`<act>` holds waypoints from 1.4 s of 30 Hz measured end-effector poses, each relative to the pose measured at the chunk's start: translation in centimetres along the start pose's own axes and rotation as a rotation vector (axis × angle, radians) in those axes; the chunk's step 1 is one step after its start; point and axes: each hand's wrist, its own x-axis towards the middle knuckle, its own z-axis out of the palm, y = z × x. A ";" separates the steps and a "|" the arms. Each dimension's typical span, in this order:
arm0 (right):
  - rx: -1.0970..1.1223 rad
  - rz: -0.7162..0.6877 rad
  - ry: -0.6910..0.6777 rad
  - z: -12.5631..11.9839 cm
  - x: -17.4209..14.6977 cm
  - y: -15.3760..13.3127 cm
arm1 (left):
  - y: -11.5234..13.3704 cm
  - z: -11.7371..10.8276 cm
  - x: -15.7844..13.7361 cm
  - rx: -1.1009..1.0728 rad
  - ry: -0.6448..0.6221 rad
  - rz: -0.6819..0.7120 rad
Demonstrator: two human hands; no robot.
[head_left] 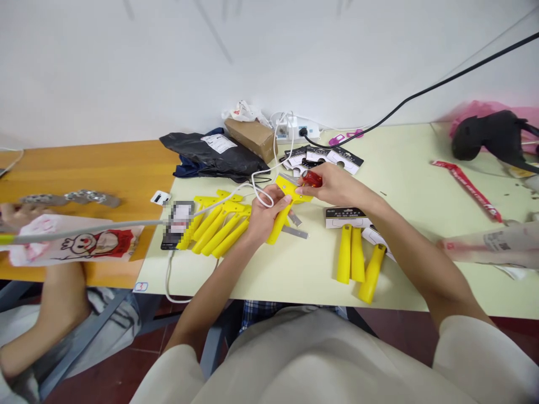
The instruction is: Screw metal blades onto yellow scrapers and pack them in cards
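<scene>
My left hand (268,209) is closed around a yellow scraper (278,222), its wide head turned up and its handle pointing toward me. In my right hand (330,185) is a screwdriver with a red, see-through handle (312,179); its tip is hidden by my fingers, close to the scraper's head. Loose metal blades (296,232) lie on the table just below. Several yellow scrapers (225,227) are heaped to the left of my left hand. Under my right forearm, yellow scrapers with black-and-white cards (350,252) lie with their handles toward me.
Behind my hands are packaging cards (345,160), a power strip (295,130), a cardboard box (251,137) and a black plastic parcel (210,154). A white cable (257,185) loops beside my left hand. A phone (177,224) lies left. Another person's arm (67,292) is at the far left.
</scene>
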 end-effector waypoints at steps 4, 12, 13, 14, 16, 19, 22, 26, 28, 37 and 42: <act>-0.003 0.013 0.024 -0.4 0.1 0.3 | 0.4 0.6 0.8 0.010 -0.029 -0.001; -0.010 0.046 0.013 -0.5 0.7 1.1 | 0.0 0.7 1.5 0.021 -0.018 -0.037; -0.003 0.044 0.005 -0.5 0.8 1.1 | 0.0 0.6 1.5 0.023 -0.021 -0.034; 0.004 0.041 -0.003 -0.4 0.9 1.2 | 0.0 0.6 1.4 0.026 -0.028 -0.031; 0.011 0.035 -0.012 -0.4 0.9 1.2 | -0.1 0.6 1.3 0.038 -0.037 -0.026; 0.002 0.030 -0.001 -0.3 0.9 1.4 | -0.2 0.5 1.2 0.039 -0.021 -0.036; -0.015 0.022 0.035 -0.4 0.9 1.4 | -0.1 0.2 1.2 0.013 0.020 -0.055; 0.009 0.006 0.054 -0.5 0.8 1.1 | 0.4 -0.4 1.3 -0.033 0.072 -0.056; 0.015 -0.002 0.049 -0.5 0.8 1.0 | 0.8 -0.7 1.3 -0.064 0.080 -0.068; -0.341 -0.263 -0.122 1.5 0.3 0.9 | 2.2 -1.7 1.8 -0.110 0.149 0.000; -0.388 -0.306 -0.346 5.9 0.7 0.7 | 1.9 -2.2 2.2 -0.106 0.187 0.076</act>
